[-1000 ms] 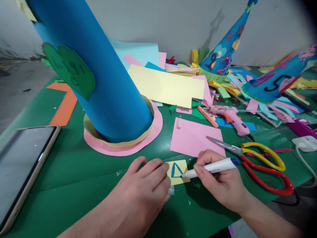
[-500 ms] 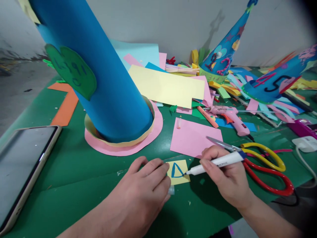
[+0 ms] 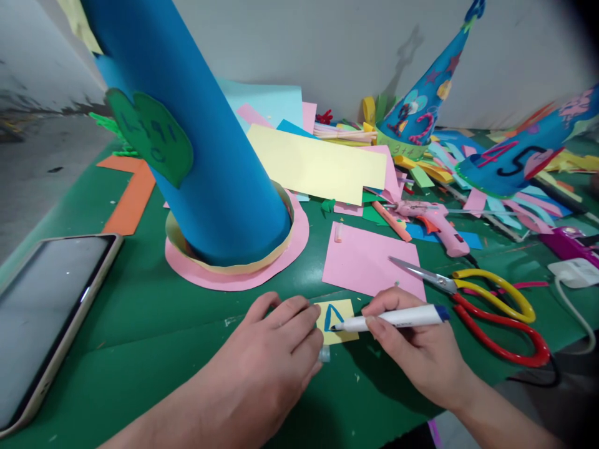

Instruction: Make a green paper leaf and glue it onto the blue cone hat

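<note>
A small yellow paper square with a blue triangle drawn on it lies on the green mat near the front edge. My left hand rests flat on the mat, its fingertips pressing the square's left edge. My right hand is closed round a white marker with a blue end; the marker lies nearly level and its tip touches the triangle. A small clear cap-like piece sits under my left fingers.
A tall blue paper cone on a pink ring stands behind my hands. A pink sheet, red and yellow scissors, a pink glue gun, a tablet at left, decorated cone hats and paper scraps lie around.
The marker tip has moved left across the yellow square onto the triangle, and the marker has tilted flatter. My left hand has stayed put. The view has shifted slightly.
</note>
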### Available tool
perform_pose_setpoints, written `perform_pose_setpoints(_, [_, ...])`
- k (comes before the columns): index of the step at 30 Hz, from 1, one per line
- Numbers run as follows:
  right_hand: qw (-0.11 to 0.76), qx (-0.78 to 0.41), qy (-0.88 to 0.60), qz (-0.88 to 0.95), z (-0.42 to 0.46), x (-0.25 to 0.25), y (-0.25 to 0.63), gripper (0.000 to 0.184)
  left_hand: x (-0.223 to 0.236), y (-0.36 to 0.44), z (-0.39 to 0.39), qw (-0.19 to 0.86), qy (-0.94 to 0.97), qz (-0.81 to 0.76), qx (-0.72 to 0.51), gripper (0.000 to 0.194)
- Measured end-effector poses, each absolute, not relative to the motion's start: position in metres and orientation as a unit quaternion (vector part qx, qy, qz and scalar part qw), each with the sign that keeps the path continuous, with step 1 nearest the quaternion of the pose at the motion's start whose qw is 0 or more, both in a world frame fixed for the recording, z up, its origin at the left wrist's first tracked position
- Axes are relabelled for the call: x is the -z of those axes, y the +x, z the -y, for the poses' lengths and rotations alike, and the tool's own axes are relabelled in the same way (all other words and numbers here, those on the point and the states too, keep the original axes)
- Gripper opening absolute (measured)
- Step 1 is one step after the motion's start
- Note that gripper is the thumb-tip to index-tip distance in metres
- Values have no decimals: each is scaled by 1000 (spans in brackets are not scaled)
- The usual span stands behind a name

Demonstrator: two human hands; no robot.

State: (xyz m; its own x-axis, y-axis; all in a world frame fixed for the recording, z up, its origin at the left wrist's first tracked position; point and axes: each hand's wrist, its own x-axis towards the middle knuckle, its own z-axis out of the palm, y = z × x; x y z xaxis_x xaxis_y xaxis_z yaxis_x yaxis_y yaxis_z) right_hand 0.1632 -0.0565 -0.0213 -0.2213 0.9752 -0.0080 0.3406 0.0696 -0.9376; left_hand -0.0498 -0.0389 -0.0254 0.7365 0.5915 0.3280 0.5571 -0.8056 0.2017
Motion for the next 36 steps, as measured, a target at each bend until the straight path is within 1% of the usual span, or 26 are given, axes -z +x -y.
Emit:
perform_pose_setpoints(4, [341, -463, -511, 639, 57, 23, 164, 3, 24, -51, 41, 44, 933, -307, -183, 34])
perform_pose_setpoints(11, [332, -480, -507, 635, 56, 19, 161, 5, 23, -51, 40, 45, 933, -310, -175, 30])
perform_pose_setpoints(16, [343, -457, -512, 641, 56, 20, 160, 4, 24, -51, 40, 47, 933, -311, -177, 30])
perform_pose_setpoints(27, [361, -407, -524, 655, 57, 24, 163, 9, 24, -51, 41, 48, 929, -317, -184, 33])
perform_pose_setpoints(36, [384, -401, -534, 638, 56, 25, 162, 13, 26, -50, 42, 52, 927, -320, -188, 32])
